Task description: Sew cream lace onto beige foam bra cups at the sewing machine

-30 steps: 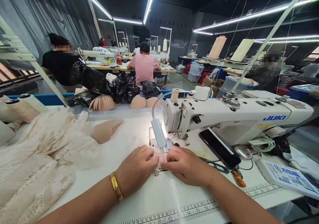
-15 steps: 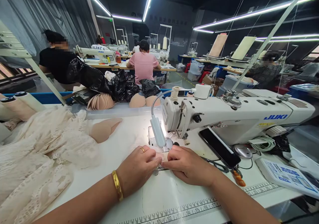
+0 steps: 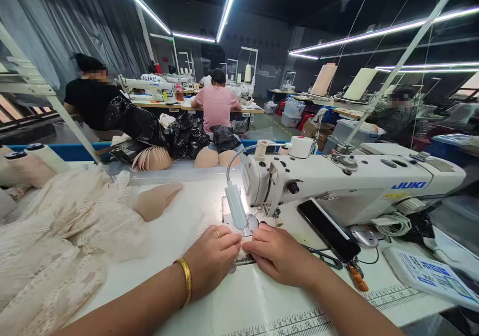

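At the needle end of a white sewing machine (image 3: 337,176), my left hand (image 3: 215,256) and my right hand (image 3: 279,253) almost meet. Both have their fingers closed, pinching a piece of pale fabric (image 3: 205,224) near the presser foot. Much of this fabric is hidden by my fingers and the lamp. A small gooseneck lamp (image 3: 235,206) hangs just above my fingertips and lights the spot. Right of my right hand lie black scissors (image 3: 325,258) and a dark phone (image 3: 329,230).
Cream lace fabric (image 3: 75,221) is heaped on the left of the table, beside a beige bra cup (image 3: 155,201). Stacked cups (image 3: 151,159) and black plastic bags (image 3: 185,134) line the back. A white box (image 3: 430,276) sits at right. Several people work at machines beyond.
Both hands stay at the needle area, with my left hand and wrist shifted slightly to the right. The view has tilted a little; the lace and bra cup lie as before.
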`<state>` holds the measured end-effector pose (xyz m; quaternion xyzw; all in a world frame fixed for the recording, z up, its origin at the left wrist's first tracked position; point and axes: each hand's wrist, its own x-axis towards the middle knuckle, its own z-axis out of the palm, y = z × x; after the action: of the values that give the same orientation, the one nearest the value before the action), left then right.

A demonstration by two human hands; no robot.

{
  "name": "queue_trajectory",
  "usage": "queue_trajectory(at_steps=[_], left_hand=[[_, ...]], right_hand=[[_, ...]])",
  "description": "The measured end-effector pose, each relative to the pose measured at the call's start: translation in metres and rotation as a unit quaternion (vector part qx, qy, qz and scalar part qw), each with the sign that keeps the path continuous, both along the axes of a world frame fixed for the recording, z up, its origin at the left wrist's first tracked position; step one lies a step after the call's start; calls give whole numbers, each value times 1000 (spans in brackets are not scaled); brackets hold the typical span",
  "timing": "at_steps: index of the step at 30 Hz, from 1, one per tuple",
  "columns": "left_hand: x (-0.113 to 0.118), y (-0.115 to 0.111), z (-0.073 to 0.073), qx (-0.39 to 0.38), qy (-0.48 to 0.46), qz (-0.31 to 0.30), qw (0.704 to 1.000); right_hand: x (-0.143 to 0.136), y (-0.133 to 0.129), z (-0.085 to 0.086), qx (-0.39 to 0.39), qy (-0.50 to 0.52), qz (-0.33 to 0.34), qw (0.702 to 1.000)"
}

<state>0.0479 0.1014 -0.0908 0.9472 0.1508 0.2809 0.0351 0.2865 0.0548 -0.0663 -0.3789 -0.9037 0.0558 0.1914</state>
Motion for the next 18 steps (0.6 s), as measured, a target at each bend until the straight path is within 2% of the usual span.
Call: queue_trajectory(at_steps=[4,12,18], left_hand=[[2,5,-1,-24,-6,13,1000],[15,21,10,-6,11,17,1000],[22,32,8,21,-22,33,999]], right_hand=[[-1,2,-2,5,6,-13,1000],[0,7,-12,10,19,-72,997],[1,9,-14,-5,21,-115,993]])
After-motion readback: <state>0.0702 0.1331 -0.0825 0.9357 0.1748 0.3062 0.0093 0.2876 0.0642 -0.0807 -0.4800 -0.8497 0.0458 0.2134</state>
